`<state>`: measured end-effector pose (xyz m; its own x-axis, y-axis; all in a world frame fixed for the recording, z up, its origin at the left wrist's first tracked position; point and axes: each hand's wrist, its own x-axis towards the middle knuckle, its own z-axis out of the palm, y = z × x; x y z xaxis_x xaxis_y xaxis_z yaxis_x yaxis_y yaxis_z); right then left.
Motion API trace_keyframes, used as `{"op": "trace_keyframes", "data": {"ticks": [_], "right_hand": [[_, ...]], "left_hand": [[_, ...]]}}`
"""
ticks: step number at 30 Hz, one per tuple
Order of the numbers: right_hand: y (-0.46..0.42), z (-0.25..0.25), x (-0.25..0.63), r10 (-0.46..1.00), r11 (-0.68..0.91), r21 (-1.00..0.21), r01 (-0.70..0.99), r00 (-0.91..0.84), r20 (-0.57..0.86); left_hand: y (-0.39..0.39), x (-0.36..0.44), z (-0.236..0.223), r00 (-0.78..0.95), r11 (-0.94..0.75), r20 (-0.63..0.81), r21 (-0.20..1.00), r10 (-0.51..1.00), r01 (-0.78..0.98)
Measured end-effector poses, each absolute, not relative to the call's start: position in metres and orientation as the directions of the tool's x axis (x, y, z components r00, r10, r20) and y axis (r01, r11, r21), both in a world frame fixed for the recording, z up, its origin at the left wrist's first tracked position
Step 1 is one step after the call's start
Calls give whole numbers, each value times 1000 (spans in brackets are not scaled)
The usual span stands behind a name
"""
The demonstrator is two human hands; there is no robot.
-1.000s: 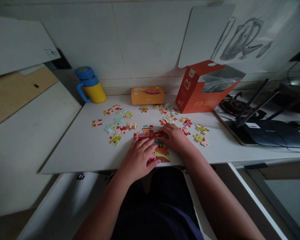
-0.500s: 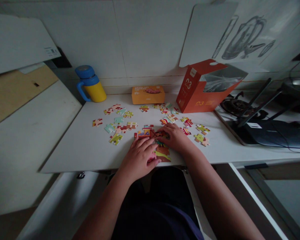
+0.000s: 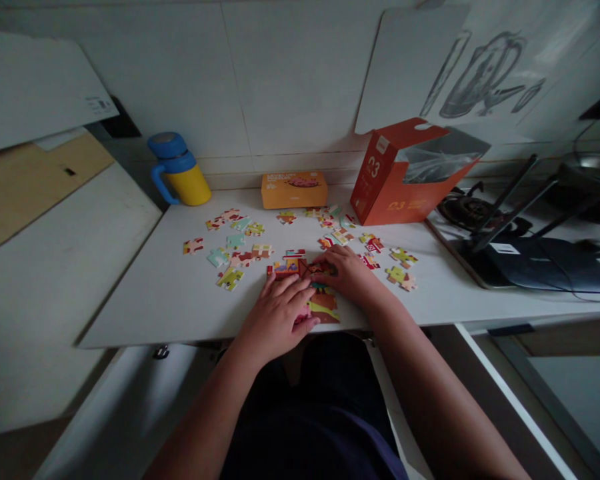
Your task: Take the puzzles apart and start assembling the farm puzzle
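Observation:
A partly joined jigsaw puzzle (image 3: 326,308) lies at the table's front edge, much of it covered by my hands. My left hand (image 3: 275,317) rests flat on its left part, fingers extended and pointing away from me. My right hand (image 3: 353,275) is bent over the upper right corner, thumb and fingertips around a dark reddish puzzle piece (image 3: 323,268) that is partly hidden. Just beyond the joined part is a loose red-and-white piece (image 3: 295,253). Other loose pieces are scattered to the left (image 3: 230,277) and to the right (image 3: 401,277).
At the back of the white table (image 3: 145,303) stand a blue-and-yellow flask (image 3: 187,177), an orange puzzle box (image 3: 294,191) and a larger red open box (image 3: 410,177) holding clear plastic. On the right, a black router (image 3: 555,263) with antennas sits near a gas burner (image 3: 473,210).
The view has shifted very slightly. Both hands stay in nearly the same places on the puzzle, and the loose pieces have not moved.

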<state>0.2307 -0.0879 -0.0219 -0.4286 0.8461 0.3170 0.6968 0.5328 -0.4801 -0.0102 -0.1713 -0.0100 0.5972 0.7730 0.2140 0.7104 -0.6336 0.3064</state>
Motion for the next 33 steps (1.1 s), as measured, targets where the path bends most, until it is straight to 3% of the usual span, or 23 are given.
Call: {"op": "trace_keyframes", "data": {"ticks": [7, 33], "right_hand": [[-87, -24, 243, 873, 482, -476, 736, -359, 330], [-88, -20, 239, 849, 523, -411, 747, -413, 329]], "left_hand": [[-172, -10, -8, 601, -641, 225, 302, 767, 705], [-170, -10, -10, 595, -628, 205, 317, 777, 711]]}}
